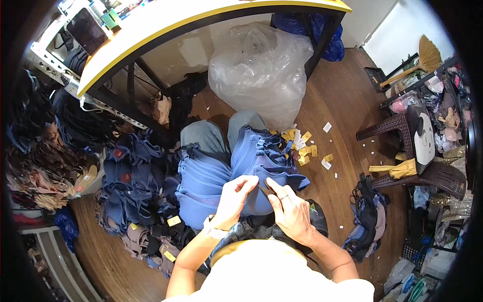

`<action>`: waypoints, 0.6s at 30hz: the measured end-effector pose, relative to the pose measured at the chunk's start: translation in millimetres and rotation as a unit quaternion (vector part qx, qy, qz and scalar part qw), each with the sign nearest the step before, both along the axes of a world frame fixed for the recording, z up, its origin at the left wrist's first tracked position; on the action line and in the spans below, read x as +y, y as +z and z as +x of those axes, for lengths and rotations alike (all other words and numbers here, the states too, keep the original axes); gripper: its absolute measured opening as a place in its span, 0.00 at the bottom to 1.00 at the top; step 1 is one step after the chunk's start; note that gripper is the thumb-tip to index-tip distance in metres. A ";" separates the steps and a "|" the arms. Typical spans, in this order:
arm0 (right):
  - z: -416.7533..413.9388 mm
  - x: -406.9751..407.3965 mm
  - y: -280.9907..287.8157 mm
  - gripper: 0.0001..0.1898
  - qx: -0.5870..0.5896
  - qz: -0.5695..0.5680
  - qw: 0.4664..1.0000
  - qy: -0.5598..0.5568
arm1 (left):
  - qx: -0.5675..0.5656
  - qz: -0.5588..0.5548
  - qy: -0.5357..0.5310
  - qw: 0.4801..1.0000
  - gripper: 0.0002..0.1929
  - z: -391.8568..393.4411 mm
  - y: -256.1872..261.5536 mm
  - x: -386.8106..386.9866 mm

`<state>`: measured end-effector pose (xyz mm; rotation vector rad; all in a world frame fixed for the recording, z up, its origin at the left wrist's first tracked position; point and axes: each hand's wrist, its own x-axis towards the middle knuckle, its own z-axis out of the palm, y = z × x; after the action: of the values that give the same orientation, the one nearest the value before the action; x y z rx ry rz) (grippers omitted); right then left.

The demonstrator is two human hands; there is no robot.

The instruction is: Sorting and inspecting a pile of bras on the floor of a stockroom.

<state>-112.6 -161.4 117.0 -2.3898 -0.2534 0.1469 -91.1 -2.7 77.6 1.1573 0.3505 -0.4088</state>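
Observation:
Nested blue bras (203, 171) lie in a row on my left thigh. More blue bras (251, 151) are stacked along my right thigh. My left hand (234, 202) pinches the edge of the nearest blue bra (258, 204) between thumb and forefinger, with its moulded cup hanging below. Close to that pinch, my right hand (292, 211) grips a small dark pointed tool (266, 189), perhaps thread snips; my fingers partly cover it. The two hands' fingertips are only a little apart.
Navy bras (126, 177) are heaped at left. Yellow tags (303, 151) and white paper scraps litter the wooden floor at right. A clear plastic bag (260, 71) stands ahead, by a yellow-edged table (211, 11). At right are a brown plastic stool (392, 128) and a bra pile (366, 222).

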 end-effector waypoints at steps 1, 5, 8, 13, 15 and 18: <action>0.4 0.7 -0.7 0.16 0.000 0.000 1.000 0.000 | 0.000 -0.016 0.000 1.000 0.10 0.1 0.9 -1.2; 1.9 2.4 -3.5 0.14 -0.005 0.045 0.999 -0.020 | 0.010 -0.051 -0.017 0.998 0.10 -0.1 -4.1 2.8; 4.2 -1.8 -8.0 0.13 -0.022 0.067 0.997 -0.027 | 0.022 -0.058 -0.030 0.998 0.09 -0.3 -0.8 3.0; 2.9 -3.7 6.0 0.14 0.001 -0.001 1.000 0.004 | 0.022 -0.060 0.000 0.998 0.09 2.3 -0.4 1.5; 2.6 -3.5 4.4 0.14 -0.011 0.004 1.000 0.001 | 0.019 -0.054 -0.001 0.998 0.09 3.0 -1.0 1.8; 3.1 -3.7 4.3 0.14 0.002 -0.015 1.000 0.002 | 0.025 -0.039 -0.006 0.999 0.08 3.4 0.4 0.7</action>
<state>-109.5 -165.0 121.3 -2.4181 -0.2556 0.1572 -87.6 -2.0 78.0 1.0743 0.3675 -0.4590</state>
